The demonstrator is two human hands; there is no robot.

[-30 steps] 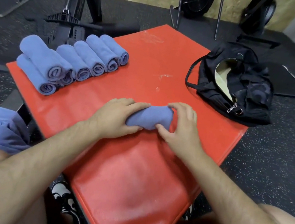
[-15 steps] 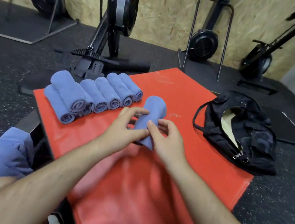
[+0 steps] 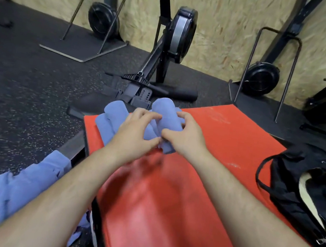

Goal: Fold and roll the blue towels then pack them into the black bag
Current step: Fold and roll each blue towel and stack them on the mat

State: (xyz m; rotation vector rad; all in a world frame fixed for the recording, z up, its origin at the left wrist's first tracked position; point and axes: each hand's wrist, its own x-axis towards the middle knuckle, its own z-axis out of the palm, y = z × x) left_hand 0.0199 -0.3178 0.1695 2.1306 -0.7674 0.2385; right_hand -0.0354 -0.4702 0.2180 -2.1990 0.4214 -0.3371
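A rolled blue towel (image 3: 166,116) is held between my left hand (image 3: 137,132) and my right hand (image 3: 185,137), over the far left corner of the red mat (image 3: 203,171). It lies right against the row of rolled blue towels (image 3: 113,114), which my hands partly hide. The black bag (image 3: 303,193) sits open at the right edge of the mat, its pale lining showing. Unrolled blue towels (image 3: 16,192) lie in a heap at the lower left, off the mat.
A black rowing machine (image 3: 165,56) stands just beyond the mat's far corner. More gym machines (image 3: 263,74) line the chipboard wall. Dark speckled rubber floor (image 3: 26,93) surrounds the mat.
Both hands have lifted the rolled towel from the middle of the mat and carried it away and to the left, up to the row of rolled towels. The view has tilted up.
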